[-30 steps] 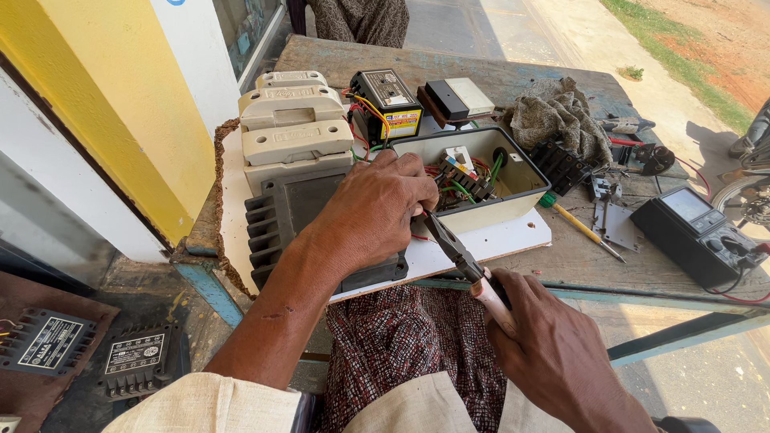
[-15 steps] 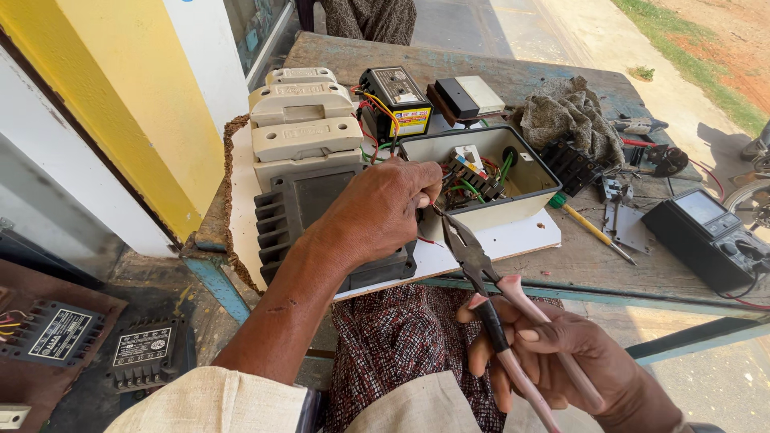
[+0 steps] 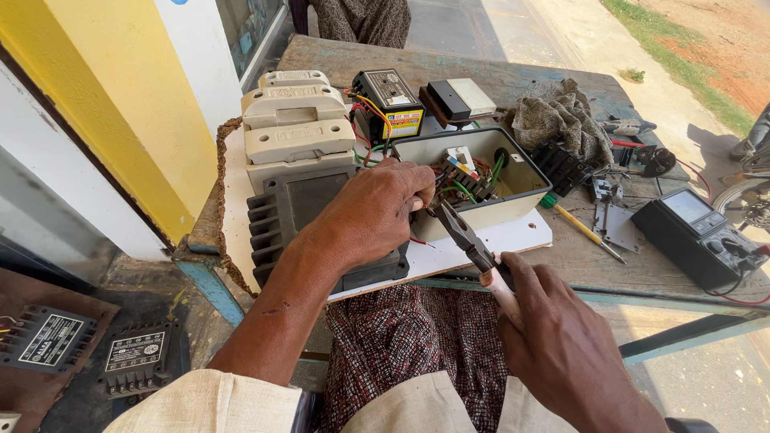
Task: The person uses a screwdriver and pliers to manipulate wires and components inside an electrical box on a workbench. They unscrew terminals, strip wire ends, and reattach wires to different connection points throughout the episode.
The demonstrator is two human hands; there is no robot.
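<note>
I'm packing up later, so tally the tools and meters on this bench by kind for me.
Pliers, in the right hand: 1
Screwdriver with green handle: 1
Black multimeter: 1
Black and yellow meter box: 1
Total: 4
The left hand rests at the open beige enclosure.

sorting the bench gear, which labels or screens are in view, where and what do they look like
Yellow and white label on the small black box, table's far side.
Pale grey screen on the black multimeter, table's right edge.
White rectangular labels on two black finned units, floor at left.
</note>
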